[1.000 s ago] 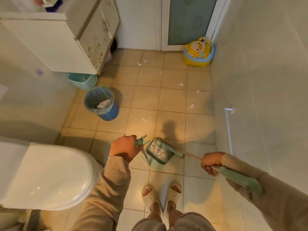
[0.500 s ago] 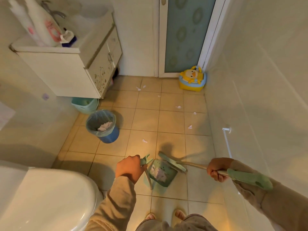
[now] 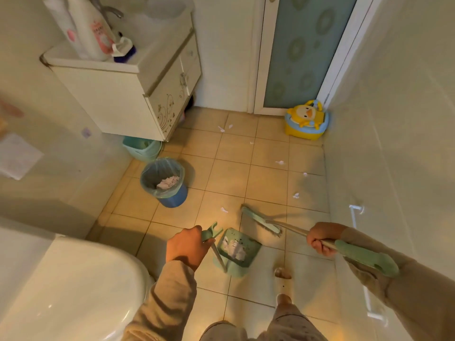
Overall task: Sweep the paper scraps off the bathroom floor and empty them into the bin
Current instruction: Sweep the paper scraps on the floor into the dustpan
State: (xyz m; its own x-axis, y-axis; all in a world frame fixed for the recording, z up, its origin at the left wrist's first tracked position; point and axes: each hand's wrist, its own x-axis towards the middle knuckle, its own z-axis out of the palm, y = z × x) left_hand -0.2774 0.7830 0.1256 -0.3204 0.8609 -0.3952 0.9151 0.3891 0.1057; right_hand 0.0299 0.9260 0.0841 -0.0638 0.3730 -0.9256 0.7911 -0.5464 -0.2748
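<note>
My left hand (image 3: 187,246) grips the upright handle of a green dustpan (image 3: 236,252) that holds white paper scraps. My right hand (image 3: 322,238) grips the green-handled broom (image 3: 261,221); its head rests on the tiles just beyond the pan, to the right. A blue bin (image 3: 164,182) with a clear liner and crumpled paper inside stands to the left, farther off. Several white paper scraps (image 3: 280,162) lie scattered on the tan floor; one scrap (image 3: 223,209) is close to the broom head.
A white toilet (image 3: 66,289) fills the lower left. A vanity cabinet (image 3: 138,94) with bottles hangs at the left, with a teal basin (image 3: 142,147) beneath. A yellow duck potty (image 3: 306,120) sits by the door. The tiled wall (image 3: 394,143) runs along the right.
The view has tilted up and moved forward. The broom head has lifted away from the dustpan's mouth to the tiles beyond it. One foot has stepped forward.
</note>
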